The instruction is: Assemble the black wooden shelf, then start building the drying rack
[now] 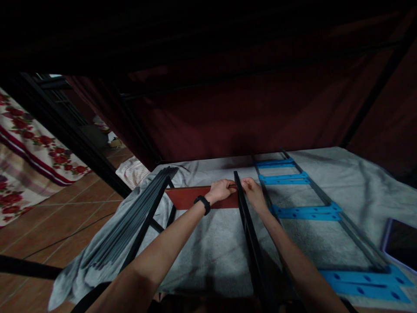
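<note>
A reddish-brown board (190, 198) stands on edge between two black bars of a frame. My left hand (221, 190), with a black band on its wrist, is closed over the board's top edge at its right end. Its fingertips reach the right black bar (246, 221). On the other side of that bar, my right hand (252, 190) has its fingers pinched together against it. Whatever is between those fingers is too small or hidden to make out. The left black bar (148, 217) meets the board's far end.
Grey cloth (215, 252) covers the surface beneath. A bundle of grey tubes (130, 217) lies at left. Blue perforated connectors (308, 212) join thin rods on the right, near a phone (402, 243). Behind hangs a dark red curtain (254, 117); tiled floor (71, 208) shows at left.
</note>
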Tool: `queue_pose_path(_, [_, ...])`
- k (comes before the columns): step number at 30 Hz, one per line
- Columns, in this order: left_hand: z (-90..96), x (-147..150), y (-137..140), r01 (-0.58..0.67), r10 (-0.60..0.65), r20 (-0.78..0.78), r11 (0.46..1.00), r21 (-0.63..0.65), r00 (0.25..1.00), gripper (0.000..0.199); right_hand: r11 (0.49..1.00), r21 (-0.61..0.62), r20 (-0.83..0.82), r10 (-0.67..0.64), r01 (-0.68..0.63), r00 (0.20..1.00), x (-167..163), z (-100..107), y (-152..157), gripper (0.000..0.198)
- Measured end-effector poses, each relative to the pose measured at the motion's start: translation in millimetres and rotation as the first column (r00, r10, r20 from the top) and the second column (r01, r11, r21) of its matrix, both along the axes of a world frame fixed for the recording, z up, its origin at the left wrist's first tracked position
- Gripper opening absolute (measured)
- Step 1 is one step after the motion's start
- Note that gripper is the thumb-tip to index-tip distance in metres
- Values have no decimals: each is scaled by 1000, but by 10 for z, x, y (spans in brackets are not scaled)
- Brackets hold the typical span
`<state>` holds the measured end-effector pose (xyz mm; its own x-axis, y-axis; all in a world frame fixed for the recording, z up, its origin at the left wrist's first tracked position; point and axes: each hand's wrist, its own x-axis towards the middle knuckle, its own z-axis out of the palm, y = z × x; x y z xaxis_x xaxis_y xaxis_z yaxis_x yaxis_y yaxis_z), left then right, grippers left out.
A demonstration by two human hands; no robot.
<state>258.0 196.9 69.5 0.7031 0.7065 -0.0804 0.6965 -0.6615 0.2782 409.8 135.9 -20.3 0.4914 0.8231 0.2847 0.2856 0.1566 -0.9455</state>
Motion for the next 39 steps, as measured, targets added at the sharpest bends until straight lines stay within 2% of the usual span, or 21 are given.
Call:
queue_pose_path(3, [2,-4,-2,8,-8,1,1000,-2,1000,28,1000,-7,-47,2,-2,999,-3,-12,-3,27])
queue_pose_path(6, [6,-5,-6,-6,6,-7,1000,-5,1000,29,993,73,-146,106,-96,984,6,-31,18,24])
queue_pose_path(8, [4,-3,-6,-12,12,-8,1000,-7,1000,29,988,101,-130,128,-115,983,15,-44,36,21])
queue_pose_path(11, [-8,-1,-1,-10,10,-2,1000,-9,1000,28,991,82,-102,113,-105,988,50,-50,45,22])
queue_pose_path(16, [-27,4,14,-3,3,-4,1000,6,1000,29,978,66,-147,206,-198,968,113,-34,17,25])
queue_pose_path(22, [-38,10,25,4,-3,-11,1000,18,1000,31,998,55,16,7,-8,1000,-22,-34,15,20])
queue_pose_path(27, [-48,7,33,11,-11,-4,1000,29,1000,30,997,-23,109,-64,67,992,-61,-9,-11,22])
queue_pose_path(29, [-48,6,33,13,-12,-2,1000,28,1000,30,999,-36,82,-28,31,996,-16,-9,-13,23])
queue_pose_path(33, [-45,8,29,6,-6,7,1000,19,1000,29,988,11,-39,153,-153,987,82,-26,3,20])
queue_pose_path(35, [-45,10,28,3,-3,11,1000,17,1000,29,990,0,20,140,-140,990,83,-23,-2,18])
queue_pose_path(39, [-53,11,35,7,-8,10,1000,25,1000,29,994,-110,327,24,13,945,-9,41,-63,18])
